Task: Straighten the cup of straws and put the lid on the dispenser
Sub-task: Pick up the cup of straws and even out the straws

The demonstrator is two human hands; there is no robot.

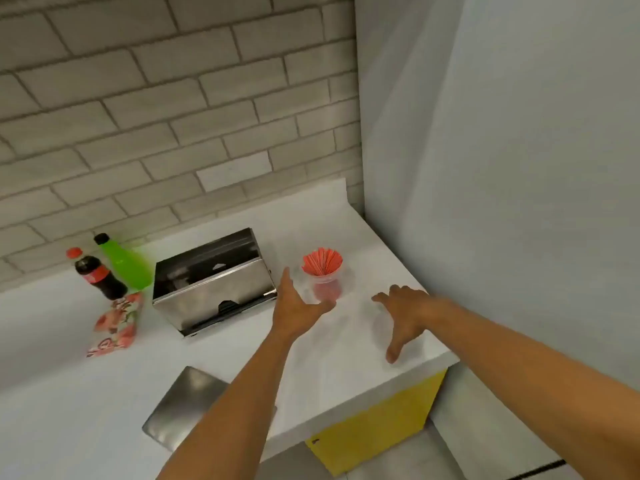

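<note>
White bench (346, 341) running along grey-white brick wall (173, 98), ending at plain pale wall (519, 168) at right end; yellow cabinet front (374, 431) showing below bench's right front corner.

Cup of straws (323, 275): clear cup, red straws fanning out at top, standing upright toward right end of bench, roughly midway between back and front edges. Slightly blurred; no tilt discernible.

Dispenser (211, 282): steel box, top open, dark interior showing, sitting just left of cup, nearer back edge. Not touching cup.

Lid (187, 403): flat steel plate lying at front edge of bench, well apart from dispenser, partly hidden under left forearm.

Left hand (294, 306): open, fingers extended, reaching between dispenser and cup; thumb lying at cup's base, contact uncertain owing to blur. Gripping nothing.

Right hand (403, 317): open, fingers spread, palm down, hovering or resting over bench just right of cup near right front corner; contact with surface not determinable. Holding nothing.

Other items toward left along back edge: cola bottle (98, 275) with red cap, green bottle (123, 261) with black cap leaning beside it, both left of dispenser. Floral pouch (116, 323) lying in front of bottles, toward middle of bench.
</note>
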